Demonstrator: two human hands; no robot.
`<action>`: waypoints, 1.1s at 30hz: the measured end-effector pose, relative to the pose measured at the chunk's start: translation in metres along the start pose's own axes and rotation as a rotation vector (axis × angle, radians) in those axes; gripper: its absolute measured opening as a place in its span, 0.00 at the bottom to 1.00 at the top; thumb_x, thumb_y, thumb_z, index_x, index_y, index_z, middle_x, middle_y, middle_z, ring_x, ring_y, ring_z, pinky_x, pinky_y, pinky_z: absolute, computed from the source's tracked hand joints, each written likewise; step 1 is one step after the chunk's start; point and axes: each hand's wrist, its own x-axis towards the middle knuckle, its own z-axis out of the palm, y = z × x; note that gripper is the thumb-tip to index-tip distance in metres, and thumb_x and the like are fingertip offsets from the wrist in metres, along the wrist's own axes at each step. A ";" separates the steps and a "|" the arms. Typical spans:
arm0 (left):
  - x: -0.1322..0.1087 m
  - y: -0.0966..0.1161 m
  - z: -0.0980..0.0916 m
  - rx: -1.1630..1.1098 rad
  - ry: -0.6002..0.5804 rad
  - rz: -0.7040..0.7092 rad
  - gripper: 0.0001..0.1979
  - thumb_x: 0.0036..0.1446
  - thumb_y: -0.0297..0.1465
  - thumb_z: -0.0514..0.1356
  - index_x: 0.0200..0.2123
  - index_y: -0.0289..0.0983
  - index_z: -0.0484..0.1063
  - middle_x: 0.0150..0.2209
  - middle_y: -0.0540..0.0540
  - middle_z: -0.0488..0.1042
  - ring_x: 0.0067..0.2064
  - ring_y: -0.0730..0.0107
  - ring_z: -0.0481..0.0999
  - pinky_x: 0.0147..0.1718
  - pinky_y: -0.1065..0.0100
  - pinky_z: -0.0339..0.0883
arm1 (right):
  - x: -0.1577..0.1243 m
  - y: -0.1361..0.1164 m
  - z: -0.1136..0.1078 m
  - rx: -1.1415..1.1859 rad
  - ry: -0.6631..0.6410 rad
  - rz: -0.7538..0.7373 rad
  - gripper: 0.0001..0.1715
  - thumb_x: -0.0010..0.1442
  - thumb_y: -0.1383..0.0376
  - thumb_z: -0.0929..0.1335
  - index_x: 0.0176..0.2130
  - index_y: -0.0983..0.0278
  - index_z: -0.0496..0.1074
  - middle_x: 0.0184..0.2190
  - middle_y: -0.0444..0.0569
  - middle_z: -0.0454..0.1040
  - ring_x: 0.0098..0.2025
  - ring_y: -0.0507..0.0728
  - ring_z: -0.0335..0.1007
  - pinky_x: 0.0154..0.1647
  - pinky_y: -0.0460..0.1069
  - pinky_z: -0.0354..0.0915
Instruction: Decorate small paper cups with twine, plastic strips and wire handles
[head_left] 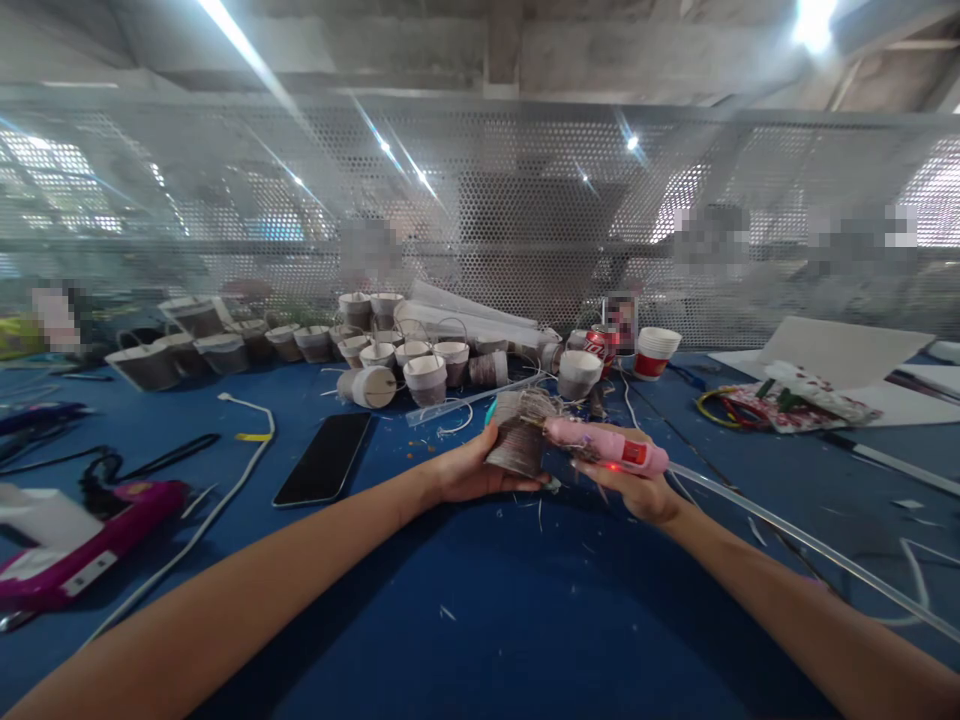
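Note:
My left hand [469, 470] is closed around a small cup wrapped in brown twine [517, 435], held on its side above the blue table [480, 610]. My right hand [641, 490] grips a pink hot glue gun [607, 446] whose nozzle points left and touches the cup's rim. A clear glue stick [787, 535] trails from the back of the gun toward the lower right. A red light glows on the gun's body.
Several wrapped cups [424, 375] and little baskets [142, 365] stand at the back before a perforated metal screen. A black phone [324, 458], a white cable [247, 455], a purple glue gun [82, 555], a soda can [600, 345], stacked paper cups [654, 352] and white sheets [840, 355] lie around.

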 end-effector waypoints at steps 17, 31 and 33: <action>0.000 -0.002 -0.003 -0.014 0.011 -0.001 0.33 0.49 0.53 0.51 0.47 0.31 0.68 0.43 0.38 0.71 0.43 0.62 0.71 0.52 0.56 0.53 | 0.001 -0.001 0.003 0.219 -0.051 0.053 0.19 0.52 0.61 0.68 0.44 0.61 0.74 0.30 0.49 0.76 0.43 0.62 0.70 0.43 0.53 0.67; -0.002 0.001 0.003 0.053 -0.002 -0.001 0.32 0.43 0.48 0.61 0.47 0.30 0.68 0.39 0.39 0.73 0.41 0.63 0.72 0.45 0.62 0.60 | -0.002 0.007 0.006 0.243 0.102 0.208 0.08 0.47 0.60 0.70 0.24 0.64 0.74 0.11 0.40 0.61 0.15 0.49 0.54 0.18 0.46 0.58; -0.002 0.000 0.002 0.060 -0.005 -0.011 0.33 0.43 0.49 0.61 0.47 0.30 0.68 0.39 0.39 0.73 0.41 0.64 0.72 0.45 0.62 0.60 | -0.003 0.009 0.008 0.282 0.135 0.243 0.09 0.45 0.60 0.71 0.21 0.64 0.71 0.11 0.39 0.59 0.14 0.48 0.52 0.16 0.46 0.55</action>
